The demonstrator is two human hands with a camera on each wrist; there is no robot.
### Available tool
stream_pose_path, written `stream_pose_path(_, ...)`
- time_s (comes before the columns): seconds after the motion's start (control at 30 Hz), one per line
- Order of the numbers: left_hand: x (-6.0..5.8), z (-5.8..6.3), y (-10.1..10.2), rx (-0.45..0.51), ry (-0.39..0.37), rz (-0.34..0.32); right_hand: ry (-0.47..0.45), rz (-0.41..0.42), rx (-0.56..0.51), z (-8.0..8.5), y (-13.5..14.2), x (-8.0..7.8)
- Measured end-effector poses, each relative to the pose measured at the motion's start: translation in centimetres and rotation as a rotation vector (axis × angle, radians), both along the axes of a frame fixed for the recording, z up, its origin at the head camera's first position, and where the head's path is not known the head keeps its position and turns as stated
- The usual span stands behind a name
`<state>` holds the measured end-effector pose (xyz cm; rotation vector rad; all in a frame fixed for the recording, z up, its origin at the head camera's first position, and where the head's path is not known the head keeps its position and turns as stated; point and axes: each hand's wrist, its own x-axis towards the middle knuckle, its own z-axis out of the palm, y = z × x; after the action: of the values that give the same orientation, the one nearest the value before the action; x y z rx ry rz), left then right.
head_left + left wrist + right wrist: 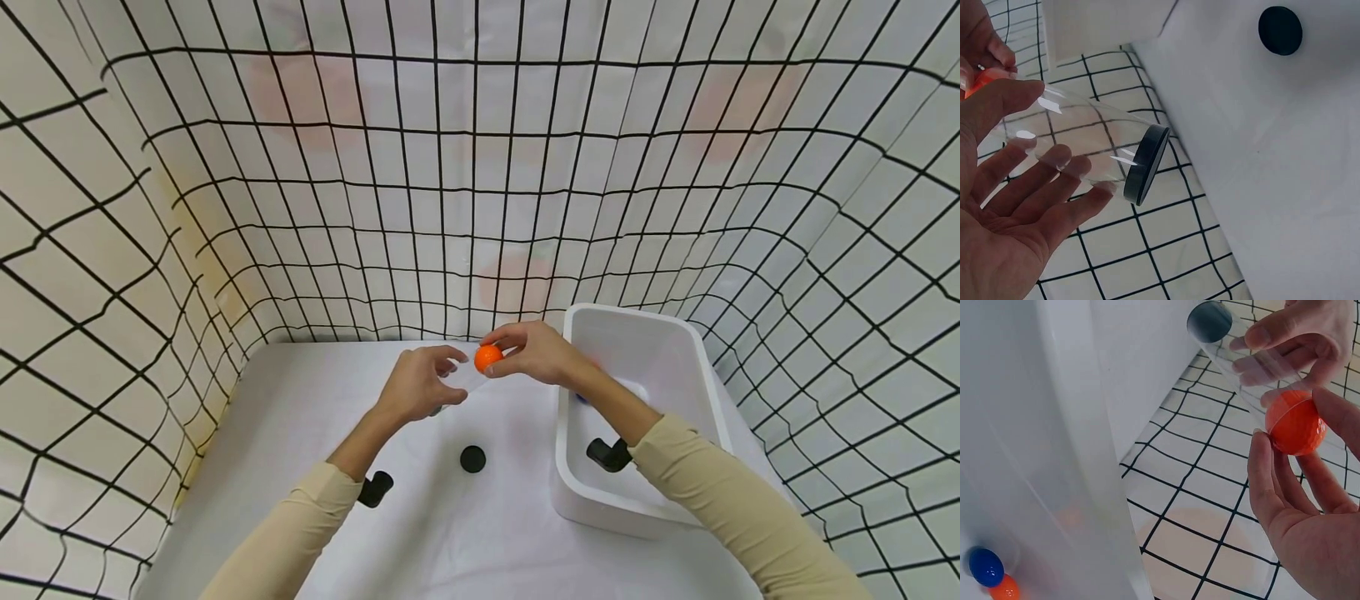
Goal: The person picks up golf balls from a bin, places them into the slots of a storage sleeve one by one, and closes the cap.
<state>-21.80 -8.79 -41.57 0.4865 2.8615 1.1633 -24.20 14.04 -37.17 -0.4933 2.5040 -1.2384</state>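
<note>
My left hand (416,385) grips a clear tube (1094,134), thumb on one side and fingers on the other. A black cap (1146,165) covers the tube's far end, which points back and down toward the table. With thumb and fingers my right hand (538,353) pinches an orange golf ball (1297,423) at the tube's other end. Part of the ball seems to sit within the rim; how deep I cannot tell. A loose black disc (472,458), like the tube's cap, lies on the white table below the hands.
To the right stands a white bin (567,475), holding a blue ball (985,567), an orange ball (1005,589) and a black elbow-shaped piece (609,455). Another black piece (377,488) lies beside the left forearm. Black netting (472,175) surrounds the table's back and sides.
</note>
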Motion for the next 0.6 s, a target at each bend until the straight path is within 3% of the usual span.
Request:
stream_pose_path(0.33,-0.1,0.3,0.1,0.015,0.003,-0.005,-0.001,0.005,0.001,0.1,0.3,-0.3)
stream_pose_path(0.6,-0.3,0.0,-0.6,0.07,-0.05,0.009,0.027,-0.09,-0.026,1.5,2.9,-1.1)
